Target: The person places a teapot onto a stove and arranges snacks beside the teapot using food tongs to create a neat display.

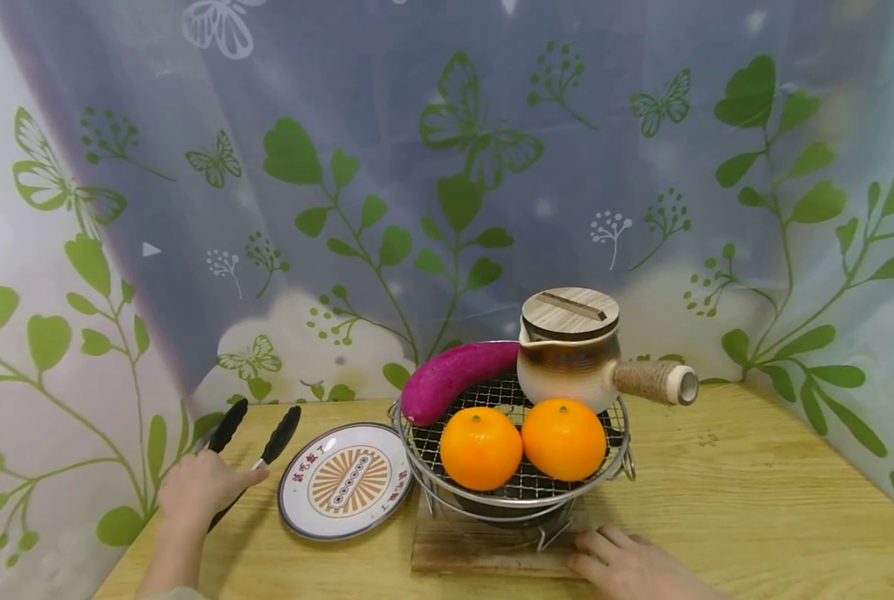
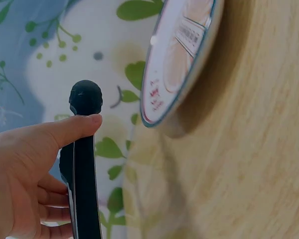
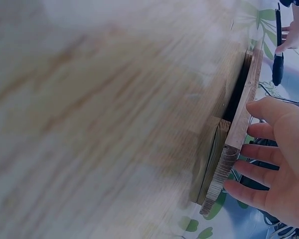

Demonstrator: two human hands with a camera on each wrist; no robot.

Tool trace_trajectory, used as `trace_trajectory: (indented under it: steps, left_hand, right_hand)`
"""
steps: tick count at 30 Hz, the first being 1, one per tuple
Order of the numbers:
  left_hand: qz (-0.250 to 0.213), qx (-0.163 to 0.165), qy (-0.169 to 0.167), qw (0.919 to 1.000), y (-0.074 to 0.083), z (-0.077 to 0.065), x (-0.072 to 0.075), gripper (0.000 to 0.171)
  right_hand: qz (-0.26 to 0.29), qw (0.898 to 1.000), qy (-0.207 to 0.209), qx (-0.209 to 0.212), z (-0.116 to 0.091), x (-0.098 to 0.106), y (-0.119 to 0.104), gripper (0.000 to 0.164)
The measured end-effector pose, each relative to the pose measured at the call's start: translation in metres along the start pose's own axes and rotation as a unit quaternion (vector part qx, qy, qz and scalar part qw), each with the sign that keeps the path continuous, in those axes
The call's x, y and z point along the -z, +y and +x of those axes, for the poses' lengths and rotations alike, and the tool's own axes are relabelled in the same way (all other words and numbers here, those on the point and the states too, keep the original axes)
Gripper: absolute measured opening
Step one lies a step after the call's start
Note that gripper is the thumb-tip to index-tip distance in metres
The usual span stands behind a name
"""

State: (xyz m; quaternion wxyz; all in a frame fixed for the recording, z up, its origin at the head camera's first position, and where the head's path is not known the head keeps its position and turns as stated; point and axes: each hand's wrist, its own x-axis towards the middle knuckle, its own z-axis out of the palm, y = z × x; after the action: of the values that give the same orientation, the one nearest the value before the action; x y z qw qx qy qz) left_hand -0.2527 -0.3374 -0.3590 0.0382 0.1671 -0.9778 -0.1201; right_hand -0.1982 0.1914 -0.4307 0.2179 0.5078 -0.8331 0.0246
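Note:
At the left of the head view, my left hand (image 1: 199,487) grips a pair of tongs (image 1: 280,435) with black tips, spread apart and pointing away from me. In the left wrist view the thumb lies along the dark tongs (image 2: 84,184), with the other fingers behind them. My right hand (image 1: 630,567) touches the right front corner of a wooden board (image 1: 484,554) under a round wire grill (image 1: 521,502). The right wrist view shows its fingers fairly straight against the edge of the board (image 3: 241,117). A white plate (image 1: 292,504) with a printed pattern sits between the tongs and the grill.
On the grill are two oranges (image 1: 480,450), a long purple vegetable (image 1: 454,379) and a pot (image 1: 559,375) with a wooden lid. The pot's rope-wrapped handle (image 1: 645,379) sticks out rightward. A patterned curtain (image 1: 387,167) hangs behind the wooden table (image 1: 754,492).

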Motion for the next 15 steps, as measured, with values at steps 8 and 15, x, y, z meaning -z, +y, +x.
trace_trajectory:
  steps: [8,15]
  left_hand:
    - [0.004,0.019,-0.025,0.9995,-0.013,0.006,-0.015,0.111]
    - [0.004,0.032,-0.030,0.9990,-0.017,0.011,-0.027,0.110]
  right_hand:
    - [0.011,1.000,0.009,0.001,-0.002,-0.002,-0.001,0.040]
    - [-0.011,1.000,0.019,0.011,0.001,-0.001,-0.001,0.041]
